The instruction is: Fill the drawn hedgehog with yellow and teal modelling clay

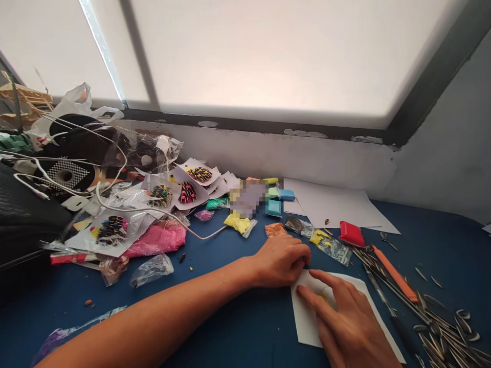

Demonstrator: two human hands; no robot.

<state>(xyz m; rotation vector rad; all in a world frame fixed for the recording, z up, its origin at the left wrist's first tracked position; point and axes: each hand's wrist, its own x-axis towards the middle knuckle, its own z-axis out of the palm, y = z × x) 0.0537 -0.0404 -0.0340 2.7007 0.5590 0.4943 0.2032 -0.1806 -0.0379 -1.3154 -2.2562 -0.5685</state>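
Note:
A white sheet of paper point(307, 327) lies on the blue table in front of me, with a small yellowish mark partly showing between my fingers. My right hand point(349, 322) rests over it, fingers stretched and apart, thumb and index toward the upper left corner. At that corner, my left hand point(282, 260) is closed with its fingers curled down; whatever is under or in them is hidden. Just beyond the left hand are an orange clay packet point(275, 230) and a bag with dark bits point(298, 226). A bag with yellow clay point(330, 245) lies behind the paper.
Sunflower seeds point(441, 332), a pen point(379, 289), thin sticks and an orange-handled tool point(395, 273) lie at right, near a red packet point(352, 233). Larger white sheets point(337, 202) lie by the wall. Seed-decorated papers point(111, 232), plastic bags and a white cable point(153, 208) crowd the left.

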